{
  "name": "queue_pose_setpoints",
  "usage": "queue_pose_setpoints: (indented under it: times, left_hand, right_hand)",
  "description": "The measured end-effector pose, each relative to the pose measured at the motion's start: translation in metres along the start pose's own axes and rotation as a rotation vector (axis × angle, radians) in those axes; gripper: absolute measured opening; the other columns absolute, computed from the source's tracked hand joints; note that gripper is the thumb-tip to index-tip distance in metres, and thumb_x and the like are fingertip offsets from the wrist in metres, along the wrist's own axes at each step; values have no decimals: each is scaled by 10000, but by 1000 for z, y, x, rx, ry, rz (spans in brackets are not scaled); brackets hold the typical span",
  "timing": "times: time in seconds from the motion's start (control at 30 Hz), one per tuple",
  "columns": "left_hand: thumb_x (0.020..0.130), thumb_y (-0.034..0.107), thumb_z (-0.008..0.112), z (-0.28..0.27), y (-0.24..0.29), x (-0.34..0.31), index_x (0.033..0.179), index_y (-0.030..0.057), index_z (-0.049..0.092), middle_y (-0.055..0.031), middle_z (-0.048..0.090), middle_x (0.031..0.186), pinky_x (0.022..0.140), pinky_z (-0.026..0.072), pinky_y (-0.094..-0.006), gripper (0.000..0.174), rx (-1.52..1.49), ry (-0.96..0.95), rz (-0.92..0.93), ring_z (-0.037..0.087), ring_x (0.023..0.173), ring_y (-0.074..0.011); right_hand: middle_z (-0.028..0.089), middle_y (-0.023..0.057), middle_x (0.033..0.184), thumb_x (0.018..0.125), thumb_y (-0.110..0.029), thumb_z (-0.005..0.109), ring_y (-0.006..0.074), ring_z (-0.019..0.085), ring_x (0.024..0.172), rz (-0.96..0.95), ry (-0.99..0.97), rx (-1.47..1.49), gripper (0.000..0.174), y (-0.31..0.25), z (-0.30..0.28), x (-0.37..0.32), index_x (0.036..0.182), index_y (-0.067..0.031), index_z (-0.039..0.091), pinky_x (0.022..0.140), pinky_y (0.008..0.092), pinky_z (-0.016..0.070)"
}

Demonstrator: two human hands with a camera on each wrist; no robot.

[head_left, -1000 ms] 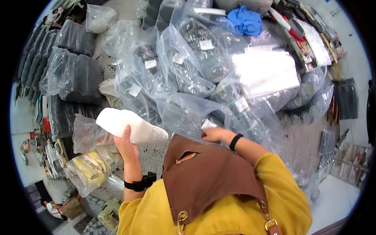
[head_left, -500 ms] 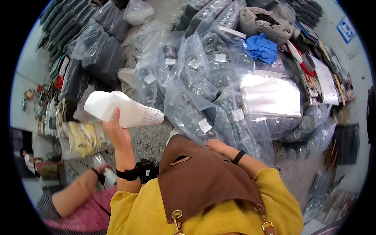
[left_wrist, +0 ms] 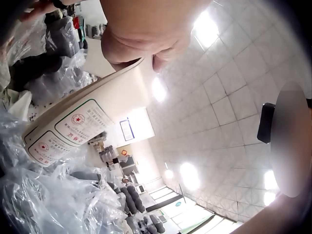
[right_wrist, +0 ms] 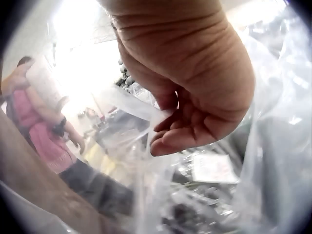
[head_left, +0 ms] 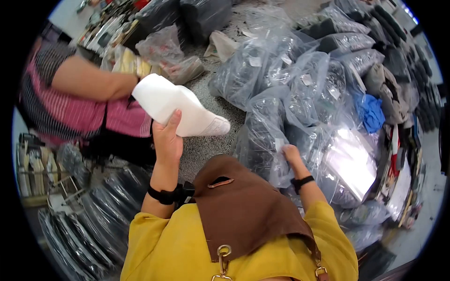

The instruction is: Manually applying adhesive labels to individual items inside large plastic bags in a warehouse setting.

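One white roll (head_left: 178,107) in left hand (head_left: 168,140), right hand (head_left: 291,153) pinching bag (head_left: 262,136)

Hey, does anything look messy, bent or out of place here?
Nothing spilled or torn that I can see. The white label sheets in the left hand are bent into a curl, and a blue cloth lies loose among the heaped clear bags.

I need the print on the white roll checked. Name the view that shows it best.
The left wrist view: the white roll is close, its green-bordered labels with red marks plain. The head view shows the whole roll gripped by the left hand, print too small. The right wrist view hardly shows it.
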State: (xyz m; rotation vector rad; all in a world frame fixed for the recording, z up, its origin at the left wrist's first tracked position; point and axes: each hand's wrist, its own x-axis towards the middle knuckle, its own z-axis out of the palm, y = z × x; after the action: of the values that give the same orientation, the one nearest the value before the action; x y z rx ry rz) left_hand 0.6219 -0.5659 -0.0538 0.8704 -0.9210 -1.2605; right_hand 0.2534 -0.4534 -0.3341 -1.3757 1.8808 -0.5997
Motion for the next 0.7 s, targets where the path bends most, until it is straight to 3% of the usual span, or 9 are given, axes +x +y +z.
queue_pose_setpoints:
  times: [0.03, 0.1, 0.17, 0.23, 0.37, 0.47, 0.53, 0.67, 0.7]
  left_hand:
    - [846, 80, 539, -2, -2, 0, 1147, -32, 449, -89, 535, 1094, 880, 401, -304, 333, -81, 39, -24, 518, 999, -177]
    - [858, 117, 529, -13, -5, 2, 1145, -24, 448, -89, 536, 1091, 881, 401, -316, 329, -190, 116, -78, 520, 1002, -192]
    - [856, 122, 534, -25, -4, -1, 1146, -22, 446, -89, 534, 1089, 881, 403, -322, 335, -225, 133, -125, 518, 1005, -194]
    - [847, 136, 549, -34, 4, -7, 1161, -16, 426, -89, 522, 1102, 890, 404, -343, 370, -302, 154, -196, 510, 1017, -201]
    - [834, 137, 569, -89, 14, -19, 1116, 23, 451, -75, 546, 1037, 840, 444, -337, 326, -491, 299, -322, 536, 954, -186]
    - [806, 97, 598, -148, 26, -29, 1052, 1, 508, -75, 578, 1003, 816, 445, -295, 279, -370, 224, -258, 559, 902, -159]
    - [801, 90, 605, -181, 47, -45, 1020, -6, 537, -73, 592, 984, 803, 441, -275, 249, -237, 173, -260, 558, 895, -139]
    - [801, 99, 610, -230, 74, -63, 1007, -11, 547, -66, 600, 962, 781, 445, -264, 242, -163, 428, -21, 561, 870, -125]
    - [805, 101, 606, -247, 84, -72, 1004, -12, 548, -65, 602, 954, 767, 449, -261, 236, -99, 606, 54, 563, 857, -122]
  right_hand:
    - [564, 89, 593, 776, -185, 506, 190, 565, 576, 216, 86, -16, 198, -19, -19, -15, 705, -20, 588, 547, 303, 440]
    - [604, 113, 787, 787, -200, 527, 199, 582, 721, 28, 382, -52, 210, -69, -45, -25, 863, -12, 585, 656, 298, 451]
    - [583, 126, 981, 777, -219, 576, 226, 571, 839, -135, 360, 140, 320, -181, -59, -30, 1023, -19, 541, 744, 317, 439]
    - [558, 132, 1056, 753, -205, 618, 245, 559, 878, -591, 200, 56, 394, -281, -40, -29, 1092, -32, 516, 769, 327, 431]
    - [613, 122, 856, 729, -190, 653, 259, 575, 739, -627, -455, -80, 328, -380, 46, -20, 975, -1, 548, 661, 332, 443]
    - [541, 94, 602, 745, -90, 626, 139, 481, 525, -367, -607, 277, 156, -416, 97, -19, 833, 28, 574, 518, 272, 399]
    - [529, 90, 614, 742, -61, 622, 98, 473, 567, -442, -679, 229, 148, -433, 129, -22, 847, 29, 570, 533, 264, 397]
    - [552, 89, 647, 749, -56, 612, 113, 500, 593, -625, -867, 59, 120, -488, 188, -17, 830, 25, 574, 559, 263, 410]
    - [557, 92, 659, 757, -57, 604, 121, 515, 608, -934, -584, -59, 103, -512, 204, -23, 820, 19, 575, 570, 269, 416]
